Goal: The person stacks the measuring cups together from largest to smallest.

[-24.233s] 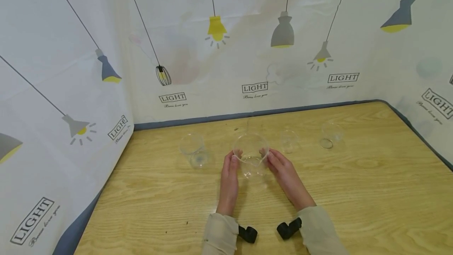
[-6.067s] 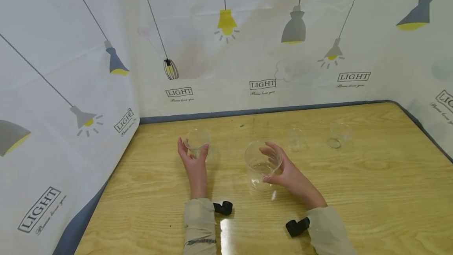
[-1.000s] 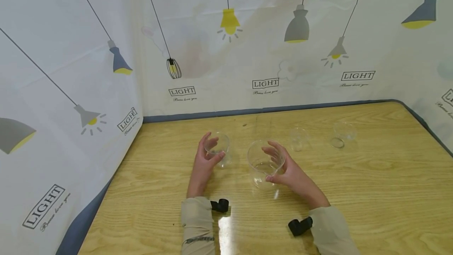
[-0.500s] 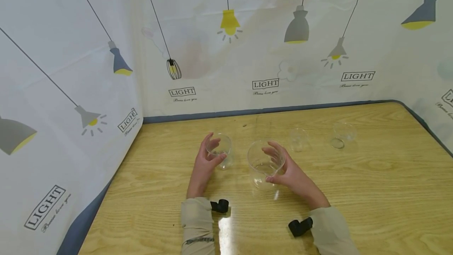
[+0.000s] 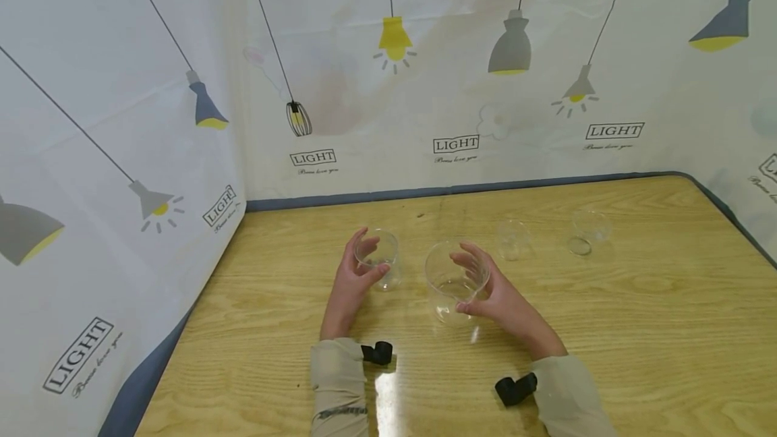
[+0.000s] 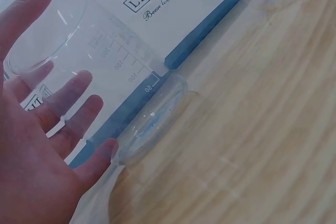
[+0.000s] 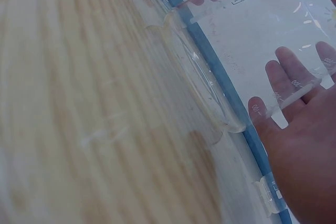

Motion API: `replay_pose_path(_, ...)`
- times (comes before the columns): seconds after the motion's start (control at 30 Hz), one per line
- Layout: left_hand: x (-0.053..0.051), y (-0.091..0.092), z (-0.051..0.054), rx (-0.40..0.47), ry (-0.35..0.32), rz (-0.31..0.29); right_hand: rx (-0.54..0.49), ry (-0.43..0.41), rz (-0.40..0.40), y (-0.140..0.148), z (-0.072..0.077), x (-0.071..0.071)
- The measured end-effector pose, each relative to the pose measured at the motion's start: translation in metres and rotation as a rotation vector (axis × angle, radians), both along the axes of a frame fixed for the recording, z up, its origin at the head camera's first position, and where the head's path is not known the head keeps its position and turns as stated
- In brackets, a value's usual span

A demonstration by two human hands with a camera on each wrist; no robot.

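In the head view my left hand (image 5: 352, 282) grips a clear beaker (image 5: 386, 258), its thumb at the near side and the fingers behind. The left wrist view shows that beaker's white graduation marks (image 6: 131, 66) and its base at the table surface. My right hand (image 5: 500, 302) holds a larger clear beaker (image 5: 446, 292) round its right side. This one stands upright, its spout facing me, with a small gap between the two beakers. In the right wrist view its base (image 7: 202, 85) is at the wood and the right fingers (image 7: 294, 74) show through the wall.
Two smaller clear vessels stand behind on the right: a faint one (image 5: 512, 240) and one with a darker ring at its base (image 5: 591, 226). They stand on a wooden table (image 5: 655, 309). A white lamp-printed sheet (image 5: 388, 106) encloses its back and sides.
Long before, both hands held the large beaker. Later the left hand took the other beaker at the left and brought it rightward beside the large one. Over the last second it shifts only slightly right.
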State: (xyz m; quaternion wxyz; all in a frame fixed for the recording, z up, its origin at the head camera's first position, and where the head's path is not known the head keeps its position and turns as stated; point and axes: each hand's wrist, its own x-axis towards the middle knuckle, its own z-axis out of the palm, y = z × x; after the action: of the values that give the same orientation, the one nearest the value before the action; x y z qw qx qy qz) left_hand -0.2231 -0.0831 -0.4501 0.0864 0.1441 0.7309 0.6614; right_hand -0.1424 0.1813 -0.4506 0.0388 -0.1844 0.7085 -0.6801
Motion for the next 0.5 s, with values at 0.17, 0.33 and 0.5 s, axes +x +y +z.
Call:
replay_pose_path(0.17,-0.006,-0.001,-0.01,0.015,-0.013,0.012,0.005,0.001,0.0,0.0,0.0,0.0)
replay_pose_path(0.33,-0.011,-0.001,-0.02,0.014,0.012,0.022,-0.001,0.006,-0.001,0.0,-0.001,0.0)
replay_pose_path(0.5,-0.008,0.0,-0.017,0.012,0.017,0.005,-0.007,0.005,0.001,0.0,-0.002,-0.001)
